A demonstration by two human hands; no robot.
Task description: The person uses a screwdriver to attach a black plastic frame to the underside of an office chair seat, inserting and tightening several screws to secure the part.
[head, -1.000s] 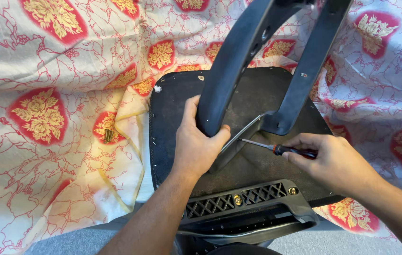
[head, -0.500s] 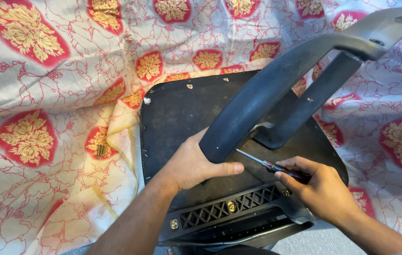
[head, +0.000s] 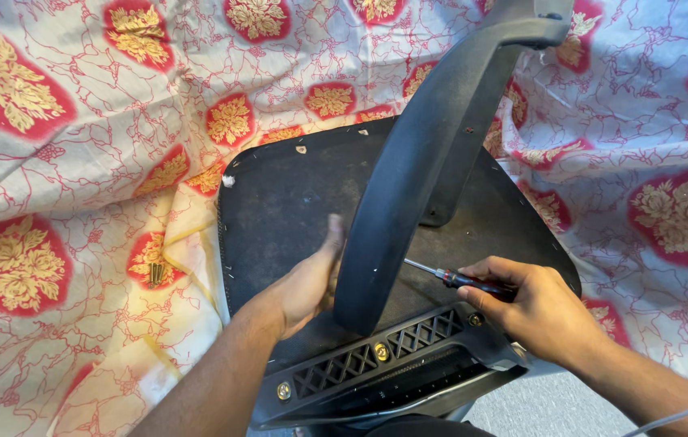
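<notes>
The fingers of the right hand [head: 542, 311] are closed tight around the dark red handle of a screwdriver [head: 463, 281]. Its thin metal tip is pointed at the bottom of the chair armrest [head: 433, 154] and seems to touch it or go just behind it. The left hand [head: 307, 283] is pressed against the other side of the armrest. Its fingers are hidden behind the armrest, so it cannot be told if they are curled or flat.

The armrest is a big curved piece of grey plastic. It stands up from the middle of the black seat base [head: 279, 210]. It looks stiff and hard, and probably not very heavy. It looks smooth, so it could slip. It is best held low down, near where it meets the seat.

A black grille part with brass bolts [head: 380, 351] is seen just in front of the armrest. A flowered cloth [head: 77, 146] is spread all around the seat base, and a few screws [head: 154, 273] lie on it, well to the left of the armrest.
</notes>
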